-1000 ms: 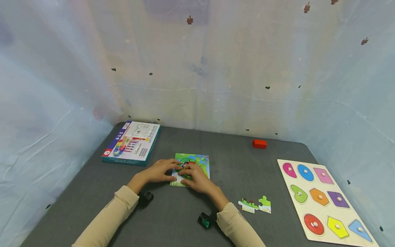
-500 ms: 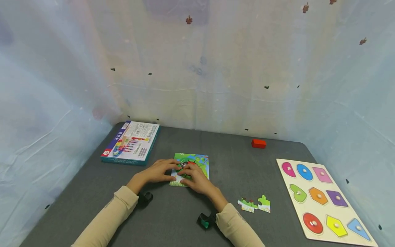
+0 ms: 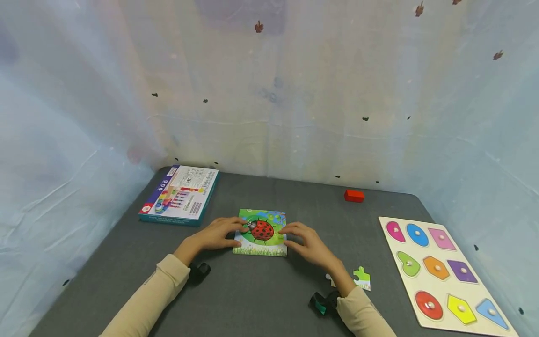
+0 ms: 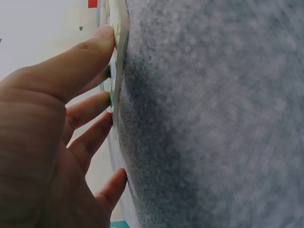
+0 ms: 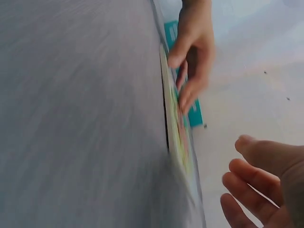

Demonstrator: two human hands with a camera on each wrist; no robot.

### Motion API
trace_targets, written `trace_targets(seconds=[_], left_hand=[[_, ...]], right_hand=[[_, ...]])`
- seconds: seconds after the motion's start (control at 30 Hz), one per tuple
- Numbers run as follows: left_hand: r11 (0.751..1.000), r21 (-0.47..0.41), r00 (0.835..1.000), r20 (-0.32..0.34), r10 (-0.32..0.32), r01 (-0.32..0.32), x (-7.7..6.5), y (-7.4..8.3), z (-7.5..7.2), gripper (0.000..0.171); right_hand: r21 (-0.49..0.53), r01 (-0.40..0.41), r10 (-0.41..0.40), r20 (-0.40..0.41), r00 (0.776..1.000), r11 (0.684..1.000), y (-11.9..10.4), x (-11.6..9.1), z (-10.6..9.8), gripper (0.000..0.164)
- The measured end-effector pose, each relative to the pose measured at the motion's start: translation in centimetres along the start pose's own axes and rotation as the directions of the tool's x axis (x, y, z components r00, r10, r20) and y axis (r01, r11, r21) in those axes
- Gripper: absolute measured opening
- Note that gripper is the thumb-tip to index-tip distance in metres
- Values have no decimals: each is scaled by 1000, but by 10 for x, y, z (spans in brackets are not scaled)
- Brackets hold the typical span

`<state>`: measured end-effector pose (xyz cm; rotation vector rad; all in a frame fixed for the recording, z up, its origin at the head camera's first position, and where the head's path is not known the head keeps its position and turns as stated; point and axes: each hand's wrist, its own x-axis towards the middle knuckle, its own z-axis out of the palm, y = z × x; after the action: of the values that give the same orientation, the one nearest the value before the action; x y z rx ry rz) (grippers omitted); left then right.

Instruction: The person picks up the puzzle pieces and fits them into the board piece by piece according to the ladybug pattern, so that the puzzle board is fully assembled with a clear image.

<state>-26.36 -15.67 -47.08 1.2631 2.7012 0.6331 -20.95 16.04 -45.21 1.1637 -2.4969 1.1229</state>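
A square ladybug picture puzzle (image 3: 262,231) lies flat on the dark grey table. Resting on its left side, my left hand (image 3: 215,233) has its fingers spread and loosely bent. In the left wrist view, the thumb and several fingertips touch the face of the board (image 4: 121,45) near its edge. My right hand (image 3: 308,244) hovers at the board's right edge, relaxed and holding nothing. The right wrist view shows its fingers (image 5: 251,190) apart from the board (image 5: 176,137). The red ladybug is uncovered between the hands.
By the right forearm lies a loose green-and-white jigsaw piece (image 3: 363,279), with others partly hidden behind the wrist. A shape peg board (image 3: 442,276) is at the right. A red block (image 3: 354,196) sits at the back, and a flat box (image 3: 181,194) at the back left.
My right hand has lifted off the ladybug and moved right to the board's right edge, uncovering the picture. Its forearm now covers some loose pieces. My left hand has stayed put.
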Motion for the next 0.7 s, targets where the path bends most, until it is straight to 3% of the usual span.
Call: trace_targets(seconds=[0.23,0.43,0.7], left_hand=[[1000,-5,1000,-6,3,-3,-1,-1,0,46],[1000,-9,1000,-5,14,-14,-1,0,0,47],[1000,-2,1000,7,2,-2,-2,-1,-1,47]], right_hand=[[-89,-46,46,-10,999,995,0,-50,-33,30],[-172,-145,142,-27,989,974,7,-92,-50,37],[-219,-232,233,-20,972,948,0,-126,-60,37]])
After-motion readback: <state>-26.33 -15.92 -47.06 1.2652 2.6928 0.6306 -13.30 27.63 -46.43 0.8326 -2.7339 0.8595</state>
